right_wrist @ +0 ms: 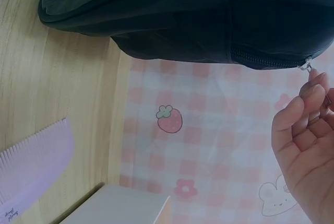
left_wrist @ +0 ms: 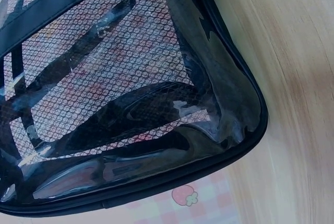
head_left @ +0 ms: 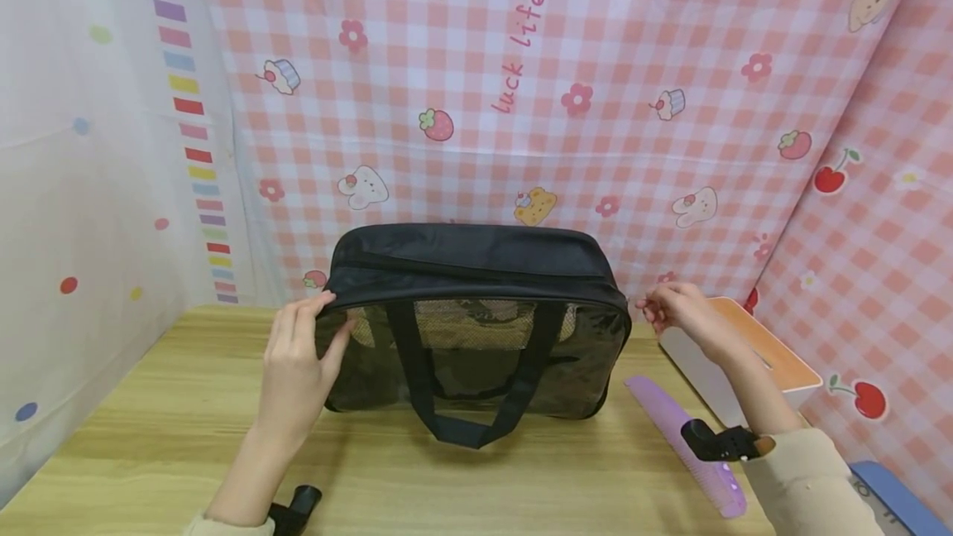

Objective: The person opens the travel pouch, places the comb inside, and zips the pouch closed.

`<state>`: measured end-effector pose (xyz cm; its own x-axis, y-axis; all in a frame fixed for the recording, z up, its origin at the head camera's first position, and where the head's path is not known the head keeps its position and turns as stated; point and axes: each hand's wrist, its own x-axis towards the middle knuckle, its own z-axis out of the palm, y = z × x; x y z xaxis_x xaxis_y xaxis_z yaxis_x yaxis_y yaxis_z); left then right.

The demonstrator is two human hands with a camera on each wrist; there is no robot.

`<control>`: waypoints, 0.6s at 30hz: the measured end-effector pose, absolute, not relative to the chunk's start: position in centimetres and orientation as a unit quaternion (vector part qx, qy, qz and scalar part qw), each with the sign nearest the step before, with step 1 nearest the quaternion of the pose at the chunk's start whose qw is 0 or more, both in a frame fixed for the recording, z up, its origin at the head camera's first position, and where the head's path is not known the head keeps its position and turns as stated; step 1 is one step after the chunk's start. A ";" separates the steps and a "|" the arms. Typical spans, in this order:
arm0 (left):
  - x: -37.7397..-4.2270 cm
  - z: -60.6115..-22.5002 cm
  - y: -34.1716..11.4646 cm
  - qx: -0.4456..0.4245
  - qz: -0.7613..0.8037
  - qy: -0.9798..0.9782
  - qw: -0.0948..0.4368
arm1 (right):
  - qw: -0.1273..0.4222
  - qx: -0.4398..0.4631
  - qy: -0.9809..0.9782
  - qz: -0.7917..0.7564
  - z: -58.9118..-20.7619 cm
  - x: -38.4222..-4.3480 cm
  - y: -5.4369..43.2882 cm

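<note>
A black toiletry bag (head_left: pixel 476 259) with see-through front panel, mesh inside and a hanging strap handle (head_left: pixel 420 379) stands upright on the wooden table. My left hand (head_left: pixel 301 346) grips its upper left corner, thumb on the front panel and fingers along the side. That hand is out of the left wrist view, where the clear panel (left_wrist: pixel 120 67) fills most of the frame. At the bag's right end, my right hand (head_left: pixel 681 313) pinches the small metal zipper pull (right_wrist: pixel 307 66) between curled fingers. The zipper (right_wrist: pixel 266 59) runs along the bag's top edge.
A purple comb (head_left: pixel 670 420) lies on the table right of the bag. Behind it is a white box (head_left: pixel 692 362) with an orange top. A blue object (head_left: pixel 897 495) is partly visible at lower right. A pink checked cloth (head_left: pixel 476 147) hangs behind the bag.
</note>
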<state>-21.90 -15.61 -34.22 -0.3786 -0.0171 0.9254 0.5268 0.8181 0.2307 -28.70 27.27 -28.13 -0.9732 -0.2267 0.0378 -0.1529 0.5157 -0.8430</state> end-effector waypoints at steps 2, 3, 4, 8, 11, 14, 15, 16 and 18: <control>-21.9 -34.2 -15.6 -0.161 -0.255 -0.790 0.533 | 0.040 -0.103 0.868 -0.484 -28.0 -28.7 27.2; -21.9 -34.2 -15.6 -0.161 -0.256 -0.790 0.533 | 0.041 -0.101 0.866 -0.488 -28.0 -28.7 27.2; -21.9 -34.2 -15.6 -0.161 -0.256 -0.790 0.533 | 0.041 -0.100 0.865 -0.491 -27.9 -28.7 27.1; -21.9 -34.2 -15.6 -0.161 -0.256 -0.790 0.534 | 0.035 -0.103 0.864 -0.492 -27.8 -28.8 27.0; -21.9 -34.2 -15.6 -0.162 -0.256 -0.790 0.534 | 0.029 -0.103 0.862 -0.496 -27.6 -28.7 26.9; -21.9 -34.2 -15.6 -0.163 -0.255 -0.790 0.534 | 0.022 -0.103 0.861 -0.498 -27.5 -28.7 26.8; -21.9 -34.2 -15.6 -0.163 -0.256 -0.790 0.533 | 0.020 -0.103 0.861 -0.498 -27.4 -28.7 26.8; -21.9 -34.2 -15.6 -0.163 -0.256 -0.790 0.533 | 0.018 -0.104 0.862 -0.496 -27.4 -28.7 26.8; -21.9 -34.2 -15.6 -0.162 -0.256 -0.789 0.534 | 0.015 -0.110 0.864 -0.491 -27.3 -28.7 26.6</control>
